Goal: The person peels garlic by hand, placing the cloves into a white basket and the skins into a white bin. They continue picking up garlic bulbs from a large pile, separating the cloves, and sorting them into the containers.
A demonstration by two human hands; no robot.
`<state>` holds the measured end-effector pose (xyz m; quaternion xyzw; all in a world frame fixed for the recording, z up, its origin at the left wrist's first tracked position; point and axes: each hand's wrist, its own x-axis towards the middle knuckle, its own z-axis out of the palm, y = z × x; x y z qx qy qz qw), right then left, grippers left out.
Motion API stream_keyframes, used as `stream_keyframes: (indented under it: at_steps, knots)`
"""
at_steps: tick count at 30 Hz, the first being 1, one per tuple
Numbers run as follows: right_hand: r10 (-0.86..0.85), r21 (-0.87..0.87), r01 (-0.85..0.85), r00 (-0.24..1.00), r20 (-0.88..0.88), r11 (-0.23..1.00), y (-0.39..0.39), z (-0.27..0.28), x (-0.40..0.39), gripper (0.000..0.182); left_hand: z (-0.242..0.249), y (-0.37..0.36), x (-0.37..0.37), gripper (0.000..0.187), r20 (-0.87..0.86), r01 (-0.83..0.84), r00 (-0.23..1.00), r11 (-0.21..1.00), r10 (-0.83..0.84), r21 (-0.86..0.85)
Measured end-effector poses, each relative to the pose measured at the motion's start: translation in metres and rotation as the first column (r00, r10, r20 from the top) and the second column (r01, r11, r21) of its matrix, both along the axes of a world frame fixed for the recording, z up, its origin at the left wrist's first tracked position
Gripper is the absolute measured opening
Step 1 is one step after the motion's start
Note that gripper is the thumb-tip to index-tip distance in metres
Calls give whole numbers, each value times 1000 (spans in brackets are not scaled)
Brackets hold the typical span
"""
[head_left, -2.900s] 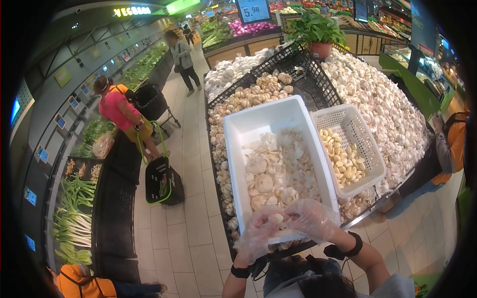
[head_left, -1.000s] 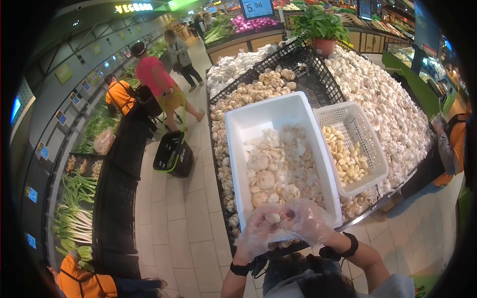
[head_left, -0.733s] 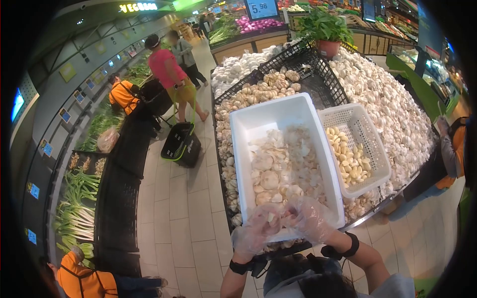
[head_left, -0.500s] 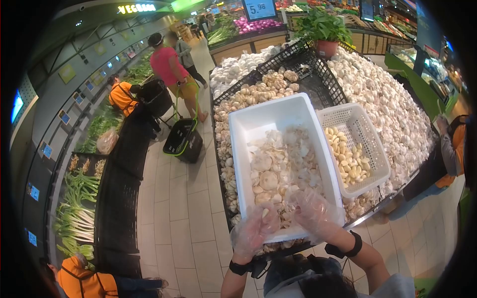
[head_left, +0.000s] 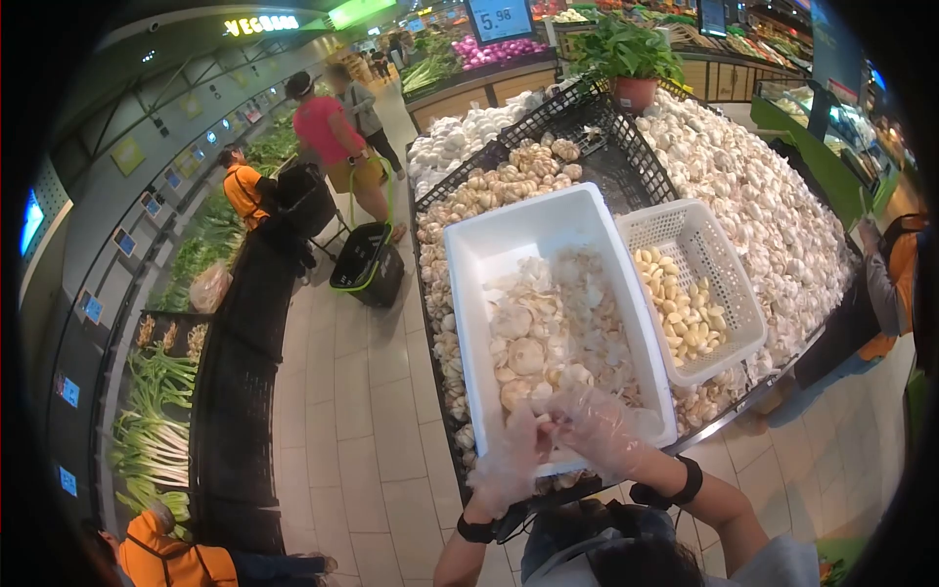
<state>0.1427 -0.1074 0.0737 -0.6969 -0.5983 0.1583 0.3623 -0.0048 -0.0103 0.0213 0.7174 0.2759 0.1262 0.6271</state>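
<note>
Both of my hands wear clear plastic gloves and meet over the near end of a white foam box [head_left: 458,323]. My left hand [head_left: 509,458] is closed with its fingertips on a small pale garlic clove [head_left: 544,419], largely covered by the fingers. From the other side, my right hand [head_left: 599,428] pinches at the same clove. Beneath them, the box holds garlic bulbs [head_left: 526,356] and loose papery garlic skins [head_left: 593,303]. Against the box's right side stands a white perforated basket [head_left: 732,284] with peeled garlic cloves [head_left: 689,318] in it.
Heaped garlic [head_left: 753,186] surrounds the box on the stand, with a black crate [head_left: 636,147] and a potted plant [head_left: 634,93] behind. Left across the aisle, a person in a pink shirt [head_left: 328,127] stands by a black shopping basket [head_left: 370,269]. Someone in orange [head_left: 892,284] is at right.
My right hand has moved left, and its fingers now meet those of my left hand at the clove. The left hand has shifted slightly right. The view has turned a little.
</note>
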Motion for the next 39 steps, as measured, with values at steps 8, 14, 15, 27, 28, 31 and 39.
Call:
stream_keyframes:
  at_steps: [8, 14, 15, 27, 28, 31, 39]
  knots:
    - [-29, 33, 30, 999, -38, 999, 1, -3, 0, 17, -17, -6, 0, 17, 70, -55, 995, 186, -75, 981]
    - [-76, 31, 77, 997, -6, 997, -3, 2, -5, 14, -15, -12, 6, 20, 197, -167, 977, 283, -81, 944]
    - [-74, 71, 72, 997, 27, 995, -4, -4, -4, 15, 3, -15, 10, 20, 184, -126, 979, 452, -87, 883]
    - [-196, 88, 204, 976, -95, 975, -5, -5, 5, 11, 0, -2, -5, 20, 127, -26, 989, 767, -72, 641]
    - [-211, 182, 213, 977, -30, 960, -3, -9, 6, 10, 1, -1, -8, 9, 95, -28, 995, 939, -5, 344]
    - [-189, 114, 183, 981, 43, 976, -6, -11, 12, 11, 34, -15, -1, 15, 255, -177, 947, 979, 197, -97]
    - [-2, 214, 7, 1000, -24, 977, -12, -8, 13, 36, 35, -12, -2, 34, 310, -7, 951, 1000, 9, -6]
